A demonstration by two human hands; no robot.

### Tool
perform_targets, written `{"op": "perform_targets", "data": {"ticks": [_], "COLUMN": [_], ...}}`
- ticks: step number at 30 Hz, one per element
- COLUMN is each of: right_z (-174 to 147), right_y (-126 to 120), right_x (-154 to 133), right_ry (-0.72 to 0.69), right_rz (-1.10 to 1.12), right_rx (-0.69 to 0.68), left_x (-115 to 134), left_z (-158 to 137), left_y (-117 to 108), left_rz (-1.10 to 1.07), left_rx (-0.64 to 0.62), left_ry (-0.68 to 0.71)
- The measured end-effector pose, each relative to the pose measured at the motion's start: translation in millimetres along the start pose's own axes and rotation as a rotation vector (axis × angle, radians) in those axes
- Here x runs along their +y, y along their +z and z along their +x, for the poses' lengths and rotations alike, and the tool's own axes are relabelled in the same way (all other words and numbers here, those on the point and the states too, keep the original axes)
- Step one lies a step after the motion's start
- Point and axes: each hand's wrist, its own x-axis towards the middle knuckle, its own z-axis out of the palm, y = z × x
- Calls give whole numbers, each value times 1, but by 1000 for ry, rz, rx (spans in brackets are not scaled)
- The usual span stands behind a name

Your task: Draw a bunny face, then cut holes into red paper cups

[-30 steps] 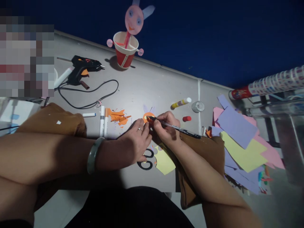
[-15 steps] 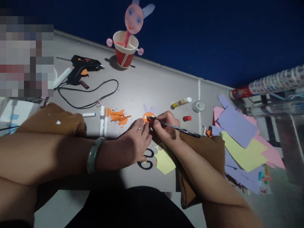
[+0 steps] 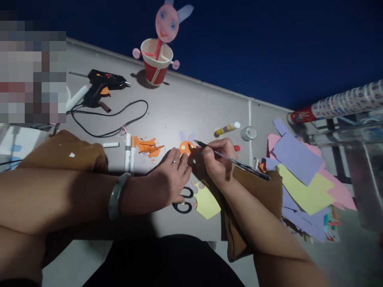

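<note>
One orange paper piece [image 3: 187, 146] with purple ears [image 3: 182, 136] and pale yellow dots [image 3: 183, 148] lies on the bench [image 3: 182, 111], centre of frame. Left hand [image 3: 170, 179] comes in from the left, palm down, fingers extended and gripping nothing; fingertips at the piece's lower left edge, thumb over black scissors handles [image 3: 183, 207]. Green bangle [image 3: 115, 197] on that wrist. Right hand [image 3: 220, 161], just right of centre: fingers closed around a black pen [image 3: 221, 154], tip beside the piece's upper right edge; cannot tell if it touches anything.

Around them: orange scraps [image 3: 149, 147] and two upright-lying markers [image 3: 127, 155] left of centre; cut yellow sheet [image 3: 208, 202] below centre, by the scissors. Right of centre, glue stick [image 3: 226, 128], tape roll [image 3: 248, 133], red cap [image 3: 237, 148] partly behind the right hand. Upper left, glue gun [image 3: 100, 85] with looped cord. Top centre, red cup [image 3: 155, 71] carrying a pink rabbit head [image 3: 166, 24]. Right side, coloured paper pile [image 3: 299, 155]; upper right, row of nested cups [image 3: 347, 103].
</note>
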Motion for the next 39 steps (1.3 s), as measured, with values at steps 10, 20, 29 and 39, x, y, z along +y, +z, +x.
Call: {"op": "perform_targets", "data": {"ticks": [10,20,29,39], "right_z": [5,4,4,5], "right_y": [-2,-3,-1,-2], "right_x": [-9,-8,-8,-10], "right_ry": [17,-64,-73,-48], "right_rz": [-79,-147,-150,-186], "right_rx": [-66,-93,-108,-104], "left_x": [-4,-3,-4,-3], "left_z": [-1,2,1,2], "left_y": [5,13,9,8], "left_rz": [14,69,88,53], "left_rx": [122,174,135,91], "left_ry": [25,66,72,73]}}
